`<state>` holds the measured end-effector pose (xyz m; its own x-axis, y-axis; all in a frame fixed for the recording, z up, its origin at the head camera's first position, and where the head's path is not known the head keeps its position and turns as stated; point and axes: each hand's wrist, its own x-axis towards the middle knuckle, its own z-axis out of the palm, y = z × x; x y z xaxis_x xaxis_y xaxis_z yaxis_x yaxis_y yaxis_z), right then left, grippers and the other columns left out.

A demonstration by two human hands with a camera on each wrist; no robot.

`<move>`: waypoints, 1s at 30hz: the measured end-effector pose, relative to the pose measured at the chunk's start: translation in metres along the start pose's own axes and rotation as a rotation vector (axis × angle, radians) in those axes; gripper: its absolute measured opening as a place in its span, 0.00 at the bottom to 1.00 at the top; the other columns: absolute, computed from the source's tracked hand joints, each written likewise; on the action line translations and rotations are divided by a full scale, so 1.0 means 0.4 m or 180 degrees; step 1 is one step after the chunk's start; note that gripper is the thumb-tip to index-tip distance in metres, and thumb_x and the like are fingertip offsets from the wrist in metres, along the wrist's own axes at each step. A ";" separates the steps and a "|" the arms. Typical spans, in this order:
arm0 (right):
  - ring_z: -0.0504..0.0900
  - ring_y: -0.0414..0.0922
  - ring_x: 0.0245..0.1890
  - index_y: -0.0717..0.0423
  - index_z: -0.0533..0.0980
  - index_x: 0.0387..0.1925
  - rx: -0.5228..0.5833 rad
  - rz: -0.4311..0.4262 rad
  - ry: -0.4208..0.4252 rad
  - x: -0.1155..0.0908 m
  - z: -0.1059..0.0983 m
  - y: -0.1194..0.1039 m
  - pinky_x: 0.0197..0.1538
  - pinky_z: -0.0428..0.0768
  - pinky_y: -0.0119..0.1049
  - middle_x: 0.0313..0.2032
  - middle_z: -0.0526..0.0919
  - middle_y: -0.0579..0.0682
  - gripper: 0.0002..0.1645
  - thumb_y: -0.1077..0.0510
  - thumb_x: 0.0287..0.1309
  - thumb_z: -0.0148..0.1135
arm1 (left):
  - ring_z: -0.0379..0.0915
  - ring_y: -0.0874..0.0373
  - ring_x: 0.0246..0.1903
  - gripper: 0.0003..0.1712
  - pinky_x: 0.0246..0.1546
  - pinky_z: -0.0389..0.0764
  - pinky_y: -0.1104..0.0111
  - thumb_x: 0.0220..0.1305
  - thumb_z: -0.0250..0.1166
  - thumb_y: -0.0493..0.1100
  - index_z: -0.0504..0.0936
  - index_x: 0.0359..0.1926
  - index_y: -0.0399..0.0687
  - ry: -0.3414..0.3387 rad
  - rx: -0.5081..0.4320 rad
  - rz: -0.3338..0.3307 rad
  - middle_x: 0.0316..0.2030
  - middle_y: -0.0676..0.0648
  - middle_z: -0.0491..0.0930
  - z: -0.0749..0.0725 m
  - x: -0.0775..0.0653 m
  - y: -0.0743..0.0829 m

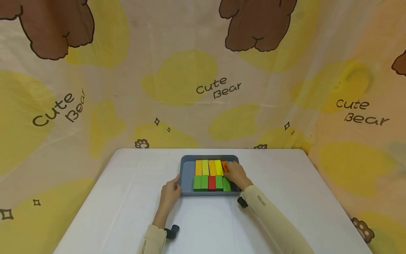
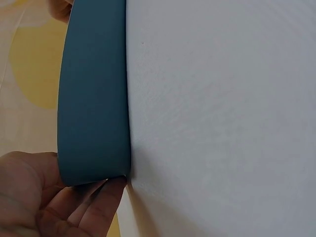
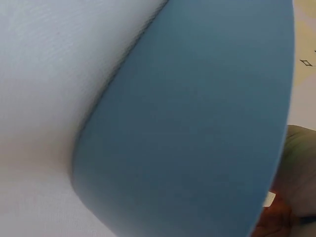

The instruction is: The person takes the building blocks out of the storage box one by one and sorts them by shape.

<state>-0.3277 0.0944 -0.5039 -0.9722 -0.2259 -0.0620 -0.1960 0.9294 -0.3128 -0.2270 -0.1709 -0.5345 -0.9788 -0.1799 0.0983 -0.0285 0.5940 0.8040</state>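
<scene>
My right grip (image 1: 235, 172) pinches an orange block (image 1: 225, 166) inside the tray (image 1: 188, 176); my left grip (image 1: 170, 192) touches the tray's side, how closed I can't tell. Beside the right grip, nine blocks (image 1: 211, 182) look set; seating the orange one seems left.

Beige sleeves (image 1: 275, 220), small dark lettering (image 1: 262, 200), black wrist cameras (image 1: 172, 231)

A white tabletop (image 1: 279, 183) spreads out on either side of the left hand (image 1: 170, 192) and the right hand (image 1: 235, 173), under soft light. Beyond them rises a beige backdrop (image 1: 177, 116) with yellow blotches (image 1: 182, 76) and "Cute Bear" lettering (image 1: 219, 87) — brown bears (image 1: 260, 31) high above the hands, a paw print (image 1: 141, 143) lower down, past the left one.
</scene>
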 end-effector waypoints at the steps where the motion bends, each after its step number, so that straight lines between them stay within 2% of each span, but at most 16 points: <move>1: 0.75 0.51 0.40 0.61 0.78 0.55 0.0014 0.0002 -0.0009 -0.002 -0.002 0.002 0.49 0.80 0.48 0.45 0.82 0.58 0.27 0.54 0.55 0.69 | 0.53 0.63 0.13 0.31 0.14 0.60 0.75 0.59 0.55 0.29 0.71 0.66 0.37 0.0001 -0.0001 0.0002 0.13 0.55 0.59 0.000 0.000 0.001; 6: 0.73 0.49 0.36 0.60 0.78 0.53 0.0083 -0.0056 0.0023 -0.011 -0.023 0.011 0.42 0.78 0.43 0.39 0.79 0.56 0.27 0.53 0.53 0.71 | 0.53 0.63 0.14 0.31 0.14 0.60 0.74 0.58 0.55 0.30 0.71 0.65 0.37 0.0036 -0.0015 0.0014 0.13 0.55 0.58 -0.001 0.002 0.006; 10: 0.71 0.48 0.33 0.60 0.78 0.48 0.0161 -0.0119 0.0111 -0.022 -0.049 0.020 0.34 0.71 0.38 0.32 0.77 0.53 0.22 0.55 0.52 0.71 | 0.51 0.63 0.14 0.31 0.14 0.59 0.75 0.59 0.55 0.30 0.71 0.66 0.36 0.0041 -0.0029 0.0017 0.13 0.55 0.57 -0.003 0.000 0.007; 12: 0.70 0.48 0.33 0.60 0.78 0.48 0.0216 -0.0106 0.0121 -0.031 -0.063 0.024 0.32 0.69 0.37 0.32 0.76 0.54 0.22 0.56 0.53 0.70 | 0.51 0.63 0.13 0.30 0.14 0.58 0.75 0.59 0.55 0.30 0.71 0.66 0.37 0.0027 -0.0033 0.0014 0.12 0.55 0.57 -0.002 -0.001 0.006; 19: 0.73 0.50 0.35 0.62 0.74 0.60 0.0422 -0.0051 0.0245 -0.048 -0.107 0.049 0.36 0.77 0.40 0.38 0.78 0.59 0.32 0.58 0.53 0.68 | 0.51 0.64 0.13 0.30 0.13 0.58 0.75 0.59 0.55 0.29 0.71 0.65 0.36 0.0011 -0.0021 0.0018 0.11 0.56 0.57 -0.001 -0.002 -0.001; 23: 0.75 0.52 0.37 0.64 0.74 0.61 0.0495 -0.0004 0.0322 -0.040 -0.134 0.082 0.39 0.80 0.43 0.39 0.80 0.60 0.32 0.60 0.52 0.66 | 0.50 0.64 0.13 0.30 0.13 0.57 0.75 0.59 0.55 0.29 0.71 0.65 0.36 0.0040 -0.0017 0.0027 0.11 0.56 0.56 -0.001 0.000 -0.002; 30: 0.75 0.55 0.39 0.66 0.75 0.57 0.0293 0.0027 0.0401 -0.020 -0.149 0.149 0.43 0.76 0.49 0.36 0.80 0.60 0.29 0.59 0.53 0.65 | 0.49 0.65 0.13 0.30 0.14 0.57 0.75 0.59 0.55 0.30 0.72 0.65 0.38 0.0033 -0.0018 -0.0003 0.11 0.57 0.55 0.001 -0.002 -0.005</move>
<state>-0.3390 0.1689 -0.4655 -0.9833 -0.1744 0.0526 -0.1808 0.8991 -0.3987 -0.2263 -0.1716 -0.5367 -0.9766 -0.1888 0.1035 -0.0283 0.5894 0.8073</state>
